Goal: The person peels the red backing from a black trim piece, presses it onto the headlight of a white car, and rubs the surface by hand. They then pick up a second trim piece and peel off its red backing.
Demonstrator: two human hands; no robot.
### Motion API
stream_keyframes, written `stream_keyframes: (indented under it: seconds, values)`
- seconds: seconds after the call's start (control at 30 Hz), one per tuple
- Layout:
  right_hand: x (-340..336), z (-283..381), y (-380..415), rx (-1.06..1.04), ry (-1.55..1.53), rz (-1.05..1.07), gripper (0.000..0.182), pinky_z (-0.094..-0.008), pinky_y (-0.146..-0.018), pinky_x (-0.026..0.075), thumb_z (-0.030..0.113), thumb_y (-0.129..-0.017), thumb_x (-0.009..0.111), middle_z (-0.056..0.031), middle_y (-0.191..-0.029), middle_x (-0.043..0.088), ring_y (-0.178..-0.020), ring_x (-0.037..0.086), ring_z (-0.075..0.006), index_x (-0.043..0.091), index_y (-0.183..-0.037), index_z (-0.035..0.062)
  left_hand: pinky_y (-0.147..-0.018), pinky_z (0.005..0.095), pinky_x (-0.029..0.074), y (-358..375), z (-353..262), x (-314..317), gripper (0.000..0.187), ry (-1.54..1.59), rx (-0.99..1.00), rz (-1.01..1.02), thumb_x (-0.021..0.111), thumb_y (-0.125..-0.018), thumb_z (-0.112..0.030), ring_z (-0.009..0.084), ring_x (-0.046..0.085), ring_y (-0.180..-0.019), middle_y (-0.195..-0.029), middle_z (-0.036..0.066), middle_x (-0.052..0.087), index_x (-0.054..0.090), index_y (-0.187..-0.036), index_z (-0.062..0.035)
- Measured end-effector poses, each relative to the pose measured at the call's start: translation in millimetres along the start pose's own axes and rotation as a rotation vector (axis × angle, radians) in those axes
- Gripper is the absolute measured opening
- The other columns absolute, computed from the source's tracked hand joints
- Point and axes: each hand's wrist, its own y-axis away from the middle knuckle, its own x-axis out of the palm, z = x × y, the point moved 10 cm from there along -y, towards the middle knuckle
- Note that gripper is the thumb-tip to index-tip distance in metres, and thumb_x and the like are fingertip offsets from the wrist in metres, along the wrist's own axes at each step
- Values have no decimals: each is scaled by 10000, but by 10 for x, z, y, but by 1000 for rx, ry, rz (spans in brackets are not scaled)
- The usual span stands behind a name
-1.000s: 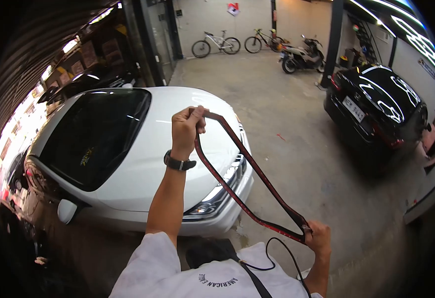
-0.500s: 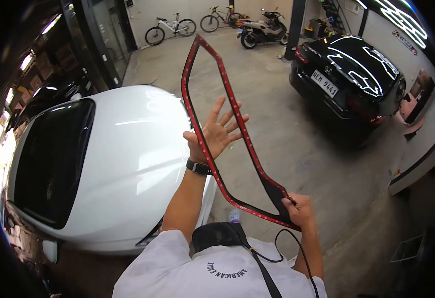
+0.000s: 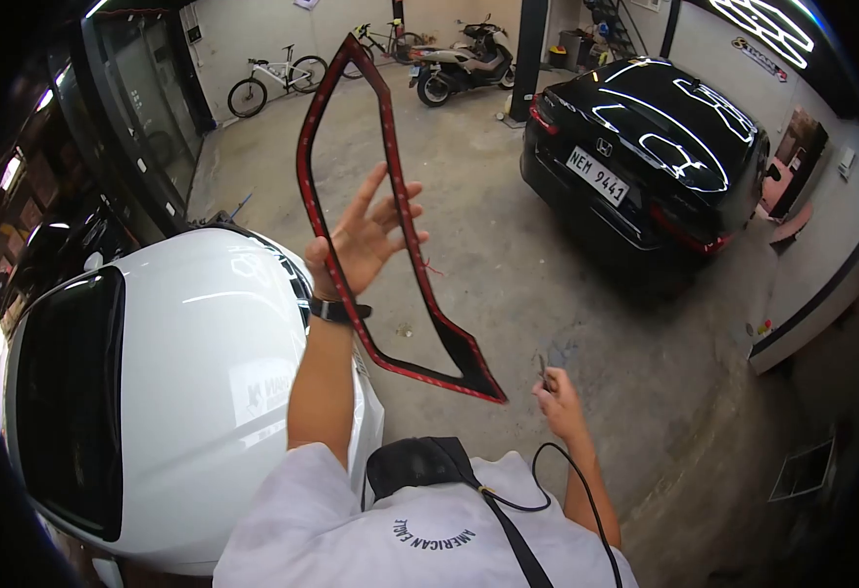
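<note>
A tall black frame (image 3: 468, 361) with red strips along its edges stands upright in front of me. Behind it is my left hand (image 3: 361, 240), fingers spread across its opening, holding it up from the back. A thin red strand (image 3: 433, 268) sticks out by the frame's right edge. Right of the frame's lower corner and apart from it, my right hand (image 3: 559, 400) is closed around a small thin tool (image 3: 544, 369), whose tip points up; its exact kind is unclear.
A white car (image 3: 204, 392) is close on my left. A black car (image 3: 645, 147) stands at the back right, with a pillar (image 3: 529, 59) beside it. Farther back are a scooter (image 3: 459, 64) and a white bicycle (image 3: 277, 73). A cable (image 3: 586, 480) hangs by my right arm.
My right hand has let go of the frame's lower corner and moved away, now showing the small tool. The view has shifted, and the frame and left hand appear farther left.
</note>
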Motion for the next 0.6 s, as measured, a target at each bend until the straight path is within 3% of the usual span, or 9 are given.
stream_keyframes:
  seconds: [0.07, 0.13, 0.2, 0.33, 0.4, 0.43, 0.6]
  values:
    - [-439, -317, -153, 70, 35, 31, 312, -233, -614, 461, 40, -1002, 600, -20, -884, 679, -672, 563, -74, 610, -1310, -9, -1156, 585, 407, -81, 47, -191, 1405, -60, -29, 11, 786, -630, -754, 359, 487, -1424, -1649, 287, 341, 155, -1705, -106]
    - [-803, -511, -272, 192, -102, 42, 263, -219, -551, 419, 53, -1027, 563, -21, -865, 661, -633, 526, -56, 618, -1280, 10, -1152, 571, 409, -67, 194, -323, 1392, -131, -114, -58, 796, -627, -733, 353, 492, -1423, -1634, 282, 374, 182, -1700, -96]
    - [-1100, -667, -495, 208, -162, 72, 254, -208, -532, 390, 72, -1034, 562, -11, -844, 641, -615, 501, -47, 621, -1276, 19, -1152, 609, 417, 9, 537, -428, 1468, -200, -264, -107, 824, -589, -779, 364, 511, -1422, -1618, 294, 397, 157, -1700, -89]
    - [-1472, -457, -1268, 226, -183, 98, 205, -197, -512, 333, 135, -1054, 559, 22, -783, 563, -589, 437, -28, 630, -1218, 34, -1166, 613, 369, 403, 1481, -395, 1337, 18, -607, -132, 812, -653, -650, 367, 484, -1440, -1634, 271, 393, 182, -1704, -116]
    - [-1425, -325, -1702, 235, -230, 181, 170, -200, -509, 325, 151, -1057, 564, 32, -766, 537, -585, 424, -26, 624, -1172, 41, -1178, 617, 353, 594, 1750, -245, 1296, 86, -730, -190, 778, -686, -653, 378, 471, -1454, -1642, 279, 377, 183, -1704, -115]
    - [-1343, -214, -1940, 226, -265, 252, 143, -202, -507, 318, 166, -1060, 569, 41, -750, 512, -582, 411, -24, 618, -1126, 49, -1132, 654, 413, 670, 1829, -203, 1328, 100, -774, -215, 805, -673, -661, 405, 527, -1402, -1609, 295, 413, 174, -1698, -99]
    - [-615, 215, -2711, 275, -284, 487, 148, -218, -509, 313, 203, -1079, 562, 49, -718, 487, -564, 380, -33, 596, -1028, 68, -1116, 623, 447, 895, 1905, 18, 1297, 258, -892, -305, 775, -704, -648, 468, 498, -1421, -1582, 335, 417, 170, -1692, -67]
